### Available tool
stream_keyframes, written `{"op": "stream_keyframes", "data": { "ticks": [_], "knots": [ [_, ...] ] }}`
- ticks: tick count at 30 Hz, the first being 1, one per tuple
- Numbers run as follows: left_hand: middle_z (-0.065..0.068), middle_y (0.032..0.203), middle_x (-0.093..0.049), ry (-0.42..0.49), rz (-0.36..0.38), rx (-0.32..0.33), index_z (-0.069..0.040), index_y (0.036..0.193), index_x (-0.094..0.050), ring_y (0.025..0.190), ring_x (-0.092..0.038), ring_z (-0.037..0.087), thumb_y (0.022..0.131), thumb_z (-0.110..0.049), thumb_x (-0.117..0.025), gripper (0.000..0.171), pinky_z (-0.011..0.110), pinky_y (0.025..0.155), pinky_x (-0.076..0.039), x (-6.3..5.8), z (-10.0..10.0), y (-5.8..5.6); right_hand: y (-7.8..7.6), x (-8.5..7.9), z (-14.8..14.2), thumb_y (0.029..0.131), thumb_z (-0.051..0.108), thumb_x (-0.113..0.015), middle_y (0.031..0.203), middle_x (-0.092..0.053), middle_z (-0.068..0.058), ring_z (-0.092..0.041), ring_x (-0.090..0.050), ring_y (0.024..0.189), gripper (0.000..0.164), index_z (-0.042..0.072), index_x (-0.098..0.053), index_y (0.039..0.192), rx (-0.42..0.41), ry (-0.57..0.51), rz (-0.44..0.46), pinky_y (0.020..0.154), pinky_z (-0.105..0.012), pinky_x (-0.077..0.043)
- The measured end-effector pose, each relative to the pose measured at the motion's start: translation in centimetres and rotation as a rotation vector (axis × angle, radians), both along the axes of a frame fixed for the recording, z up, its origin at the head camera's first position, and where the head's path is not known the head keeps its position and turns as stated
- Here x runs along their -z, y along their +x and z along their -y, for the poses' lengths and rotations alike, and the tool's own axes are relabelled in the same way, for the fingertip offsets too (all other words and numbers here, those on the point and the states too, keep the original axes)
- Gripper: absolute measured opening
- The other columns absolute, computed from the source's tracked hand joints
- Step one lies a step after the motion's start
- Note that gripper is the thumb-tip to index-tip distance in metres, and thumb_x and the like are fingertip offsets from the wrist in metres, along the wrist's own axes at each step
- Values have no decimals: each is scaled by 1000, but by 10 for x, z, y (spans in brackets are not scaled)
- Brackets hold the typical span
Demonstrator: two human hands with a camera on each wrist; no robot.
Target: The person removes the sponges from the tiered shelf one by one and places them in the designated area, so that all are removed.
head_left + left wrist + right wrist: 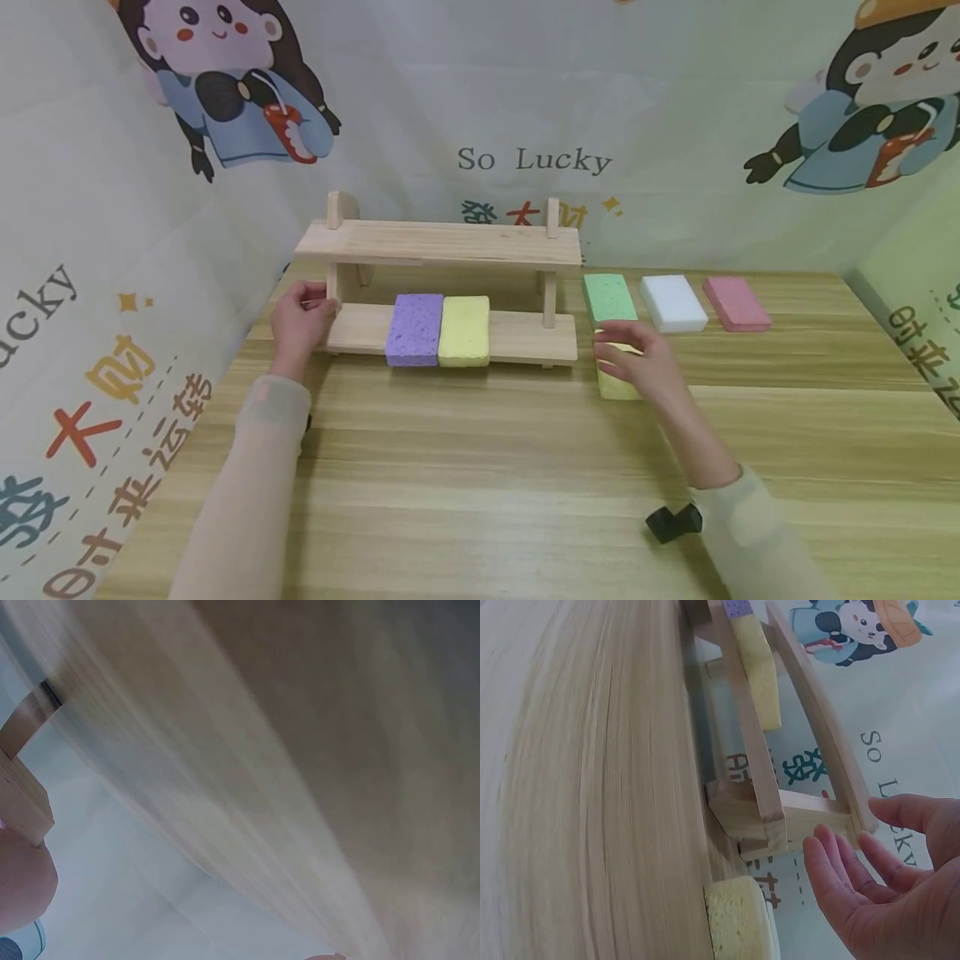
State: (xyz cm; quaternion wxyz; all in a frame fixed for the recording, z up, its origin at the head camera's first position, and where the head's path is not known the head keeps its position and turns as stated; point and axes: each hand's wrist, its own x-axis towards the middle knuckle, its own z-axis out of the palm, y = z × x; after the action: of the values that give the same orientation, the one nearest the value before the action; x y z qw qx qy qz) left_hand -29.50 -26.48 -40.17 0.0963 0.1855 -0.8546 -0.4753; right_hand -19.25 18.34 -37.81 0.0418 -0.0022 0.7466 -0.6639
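Note:
A two-tier wooden shelf [442, 242] stands at the back of the table. My left hand [300, 325] holds its left end, thumb and fingers at the side upright; the left wrist view shows mostly blurred wood and a fingertip against a wooden piece. On the lower board a purple sponge [415, 329] and a yellow sponge [464, 332] lie side by side. Right of the shelf, my right hand [647, 364] hovers over a second yellow sponge [617, 388], partly hiding it. Its fingers are loosely bent, with nothing between them in the right wrist view [889, 877].
Behind the second yellow sponge lies a green sponge [610, 297]. A white sponge [673, 304] and a pink sponge [737, 303] are farther right in the same row. A printed cloth [660, 108] hangs behind the wood-grain table [480, 483].

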Motion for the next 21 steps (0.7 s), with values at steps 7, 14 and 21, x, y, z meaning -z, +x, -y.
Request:
{"op": "stream_keyframes", "data": {
  "ticks": [7,14,21],
  "knots": [
    [11,124,-64,-1,14,1,-6,128,-60,93,-57,3,93,-17,-66,37,13,79,-42,-1,0,0,-2,-1,12,97,5,-60,115,-64,-6,2,-65,89,45,-10,-47,137,-31,34,4,89,-25,-57],
    [11,122,-64,-6,13,-4,-6,127,-61,90,-56,2,94,-17,-65,36,13,78,-42,-3,-2,0,-4,0,27,96,6,-63,127,-60,-23,1,-66,89,46,-9,-48,137,-59,20,-13,87,-24,-57],
    [11,121,-63,-4,8,-9,-6,128,-61,93,-57,6,95,-16,-64,34,13,77,-43,-4,-3,1,-8,6,45,94,5,-64,128,-59,-26,0,-67,87,46,-8,-50,137,-82,-14,-6,87,-27,-58]
  ]
}}
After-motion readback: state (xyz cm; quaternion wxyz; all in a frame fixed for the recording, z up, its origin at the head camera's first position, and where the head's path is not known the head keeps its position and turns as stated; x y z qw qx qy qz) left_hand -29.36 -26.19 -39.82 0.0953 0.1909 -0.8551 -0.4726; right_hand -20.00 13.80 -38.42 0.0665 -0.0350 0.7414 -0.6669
